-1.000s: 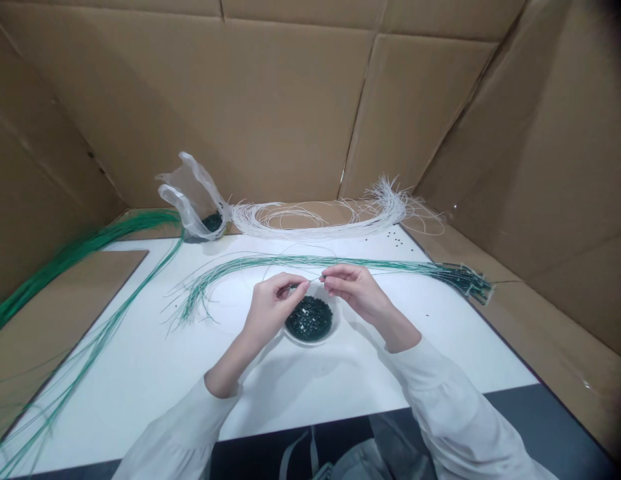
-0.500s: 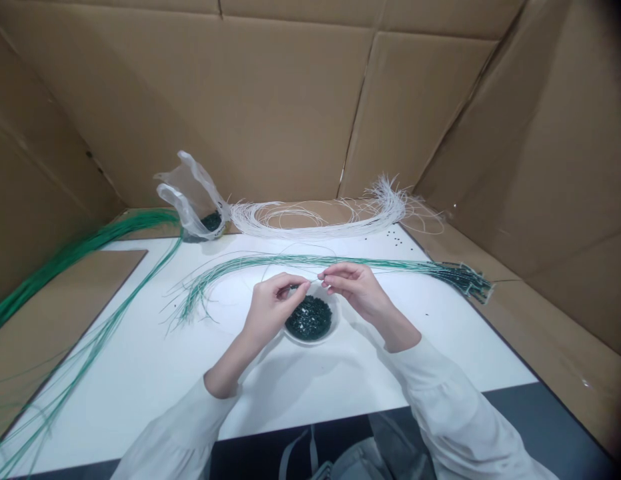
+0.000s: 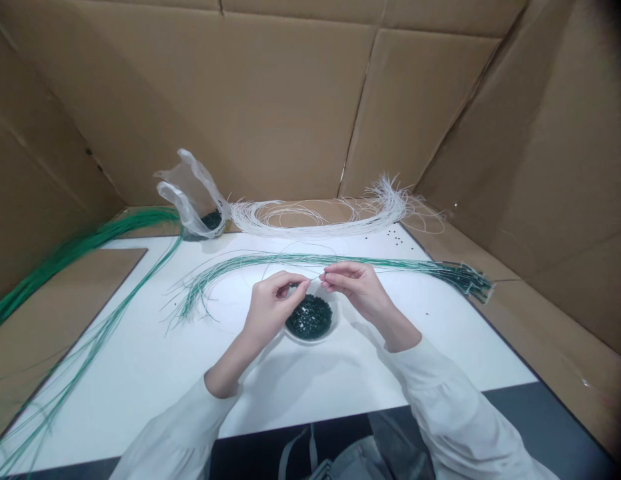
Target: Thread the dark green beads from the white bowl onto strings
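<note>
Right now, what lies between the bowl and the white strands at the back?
Head view: from the bowl towards the white strands, fingers of the left hand and right hand, then the green strand bundle.

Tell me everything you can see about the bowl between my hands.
The bowl is small, round, white and smooth, perhaps plastic or ceramic. It stands upright on the white tabletop, filled with a heap of tiny, dark green, glossy pieces, some catching the light. Your left hand and right hand hover around its far rim, partly hiding it; whether either touches it, I can't tell.
</note>
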Available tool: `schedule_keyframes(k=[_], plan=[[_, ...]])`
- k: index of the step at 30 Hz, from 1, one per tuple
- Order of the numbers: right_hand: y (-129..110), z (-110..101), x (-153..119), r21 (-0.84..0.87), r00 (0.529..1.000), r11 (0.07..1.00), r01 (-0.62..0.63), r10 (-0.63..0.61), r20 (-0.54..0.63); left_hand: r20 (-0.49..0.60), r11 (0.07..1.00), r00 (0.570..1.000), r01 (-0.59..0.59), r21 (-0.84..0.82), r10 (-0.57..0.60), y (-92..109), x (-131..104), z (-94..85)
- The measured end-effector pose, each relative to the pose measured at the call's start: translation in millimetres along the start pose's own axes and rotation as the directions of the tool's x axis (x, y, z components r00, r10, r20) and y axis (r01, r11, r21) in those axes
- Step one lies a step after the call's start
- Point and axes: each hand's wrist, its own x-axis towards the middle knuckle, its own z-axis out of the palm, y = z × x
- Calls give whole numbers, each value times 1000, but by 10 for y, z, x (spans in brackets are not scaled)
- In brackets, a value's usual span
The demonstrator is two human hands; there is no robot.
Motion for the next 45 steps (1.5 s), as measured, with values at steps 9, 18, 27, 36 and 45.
schedule_keyframes(k=[9,18,27,36,45], plan=[[-26,-2,-17,19,1000,1000,13,-13,7,-111,823,842,-474,312,527,-85,-9,9],[-23,-13,-15,0,1000,1000,21,-21,14,-88,784,814,-515,347,574,-90,-23,-7],[1,21,-17,35,1000,999,-12,12,-21,-120,854,864,-447,265,489,-48,3,-7],[42,16,-21,-48,999,998,35,-36,-7,-107,963,959,-255,92,264,-26,-6,32],[48,44,-44,-190,994,978,88,-97,-41,-86,985,986,137,-102,-146,-29,12,6]])
